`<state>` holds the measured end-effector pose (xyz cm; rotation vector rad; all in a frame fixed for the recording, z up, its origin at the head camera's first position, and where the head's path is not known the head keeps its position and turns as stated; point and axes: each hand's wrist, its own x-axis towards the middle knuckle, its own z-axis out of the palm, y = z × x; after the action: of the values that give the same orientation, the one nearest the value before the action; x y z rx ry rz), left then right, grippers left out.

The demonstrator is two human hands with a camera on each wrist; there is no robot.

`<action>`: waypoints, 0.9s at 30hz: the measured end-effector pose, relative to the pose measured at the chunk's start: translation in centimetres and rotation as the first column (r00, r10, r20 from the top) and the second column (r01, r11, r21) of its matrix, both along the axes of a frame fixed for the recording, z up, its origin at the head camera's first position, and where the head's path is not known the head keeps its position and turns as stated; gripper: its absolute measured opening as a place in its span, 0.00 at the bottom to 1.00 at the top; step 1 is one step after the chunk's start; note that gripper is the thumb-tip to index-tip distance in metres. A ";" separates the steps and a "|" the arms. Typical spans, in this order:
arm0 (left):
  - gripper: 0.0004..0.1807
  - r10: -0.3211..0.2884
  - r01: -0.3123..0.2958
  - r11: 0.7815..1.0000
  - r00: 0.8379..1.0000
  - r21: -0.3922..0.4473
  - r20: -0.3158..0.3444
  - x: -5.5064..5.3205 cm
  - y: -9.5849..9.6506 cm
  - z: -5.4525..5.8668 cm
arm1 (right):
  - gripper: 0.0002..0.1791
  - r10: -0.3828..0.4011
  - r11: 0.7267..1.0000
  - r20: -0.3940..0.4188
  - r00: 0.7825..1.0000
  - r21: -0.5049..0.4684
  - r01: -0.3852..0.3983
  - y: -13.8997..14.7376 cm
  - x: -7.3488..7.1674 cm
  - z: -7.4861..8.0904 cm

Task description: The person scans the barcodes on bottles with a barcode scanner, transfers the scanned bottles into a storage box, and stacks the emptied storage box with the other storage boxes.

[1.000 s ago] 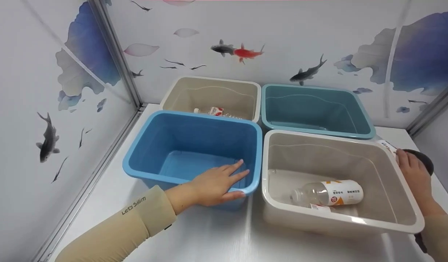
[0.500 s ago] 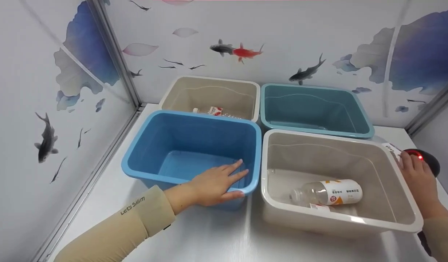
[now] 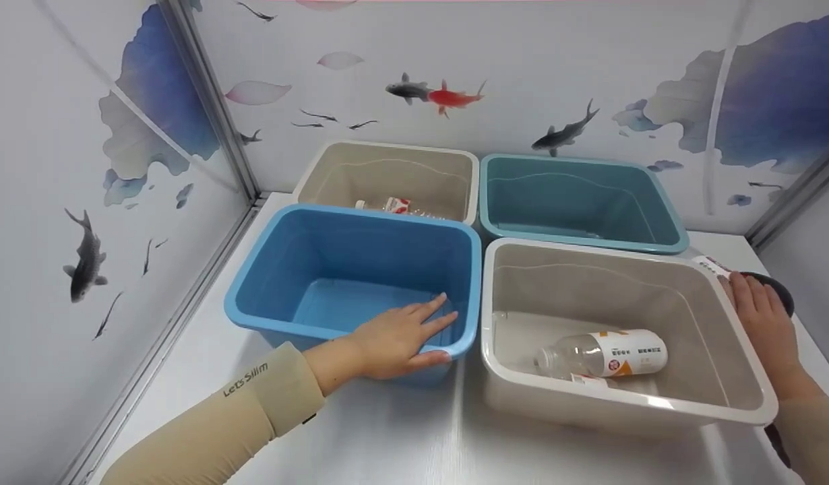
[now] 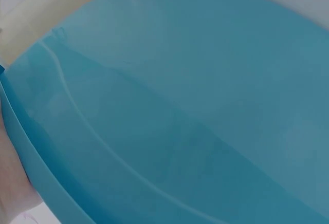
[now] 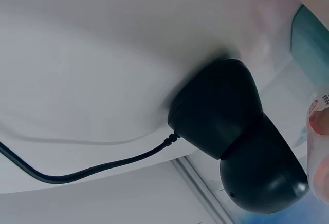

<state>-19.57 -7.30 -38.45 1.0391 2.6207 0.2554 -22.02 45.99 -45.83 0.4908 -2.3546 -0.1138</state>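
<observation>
Held item: a white object with a printed label [image 3: 710, 265], largely covered by the hand and probably a plastic bottle; located just outside the right wall of the beige plastic bin [image 3: 590, 283].
Right hand: holds the item [image 3: 761, 325]; in the right wrist view its fingertips [image 5: 321, 122] press on the white surface.
Left hand: fingers spread [image 3: 401, 340], resting over the near right corner of the blue plastic bin [image 3: 387, 217], well apart from the right hand.
Black device: a smooth, round-headed unit with a cable [image 5: 241, 136], judged to be a desktop scanner; item and head overlap in the right wrist view, and whether they touch cannot be told.
Step in hand (judged): presenting the item's printed side to the scanner head.
Good practice: grip by the ends or back, leaving the print uncovered; turn the item slowly about its long axis until any code faces the head squarely; a small gap and a brief pause should help. A finger over the print, or glare on the wrap, could spoil the reading.
Long axis: in the head view, slanting from upper left down to lower right, under the fingers.
Pointing: visible end toward the near right corner of the teal plastic bin [image 3: 576, 199]; the other end is hidden, and which end bears the cap cannot be told.
</observation>
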 end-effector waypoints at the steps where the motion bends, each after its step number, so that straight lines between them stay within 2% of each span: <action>1: 0.38 0.000 0.000 1.000 1.000 0.003 0.003 0.0 0.0 0.0 | 0.37 0.006 1.000 -0.024 1.000 0.005 -0.006 0.1 0.1 -0.1; 5: 0.38 -0.002 0.002 1.000 1.000 0.009 0.008 0.0 0.0 0.0 | 0.32 0.010 0.998 -0.116 0.993 0.064 -0.003 0.7 0.6 -0.5; 8: 0.38 0.000 0.000 1.000 1.000 0.008 0.006 0.0 -0.1 0.0 | 0.30 0.026 0.994 -0.149 0.989 0.106 -0.010 1.3 0.8 -0.7; 11: 0.38 0.004 -0.004 1.000 1.000 0.006 0.002 0.0 -0.1 0.0 | 0.26 0.056 0.991 -0.162 0.985 0.128 -0.036 1.9 0.9 -0.9; 15: 0.37 -0.001 0.001 1.000 1.000 0.003 -0.011 0.1 0.0 0.1 | 0.30 0.083 0.986 -0.129 0.988 0.154 -0.063 2.3 1.1 -1.1; 20: 0.37 0.004 -0.004 1.000 1.000 0.001 -0.012 0.1 -0.1 0.1 | 0.28 0.149 0.982 -0.102 0.984 0.132 -0.135 2.6 0.8 -1.8; 23: 0.37 0.005 -0.005 1.000 1.000 0.007 -0.013 0.1 -0.1 0.1 | 0.24 0.206 0.977 -0.135 0.969 0.090 -0.195 2.6 0.3 -2.4; 27: 0.38 -0.004 0.004 1.000 1.000 0.017 -0.015 0.1 0.0 0.0 | 0.25 0.244 0.970 -0.158 0.957 0.045 -0.240 2.8 -0.1 -2.9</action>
<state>-19.50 -7.27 -38.40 1.0551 2.6338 0.2702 -22.08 48.76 -48.76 0.7494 -2.1179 -0.0670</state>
